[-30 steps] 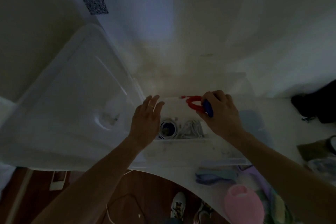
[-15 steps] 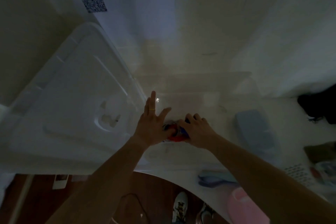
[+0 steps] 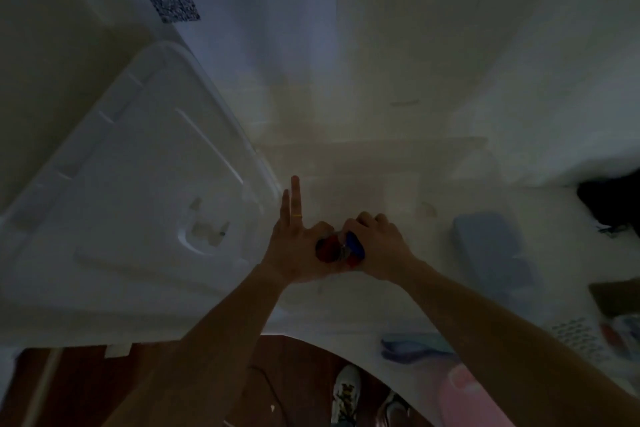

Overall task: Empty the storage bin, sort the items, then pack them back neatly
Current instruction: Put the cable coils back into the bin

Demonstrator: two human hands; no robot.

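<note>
Hands (image 3: pixel 298 246) (image 3: pixel 381 246) now together w/ coiled red-blue cable (image 3: pixel 341 248), translucent lid (image 3: pixel 138 218) beside.

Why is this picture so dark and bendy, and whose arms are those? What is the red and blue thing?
There is no machine here. A person wears a wide camera on their head, looking down, so the picture bends and you see their own arms. The left hand and the right hand meet over a white table. Together they hold a small red and blue thing; it is too dark to say what it is. A big clear plastic lid lies to the left. A pale blue box lies to the right, and a pink thing sits near the bottom edge.
</note>
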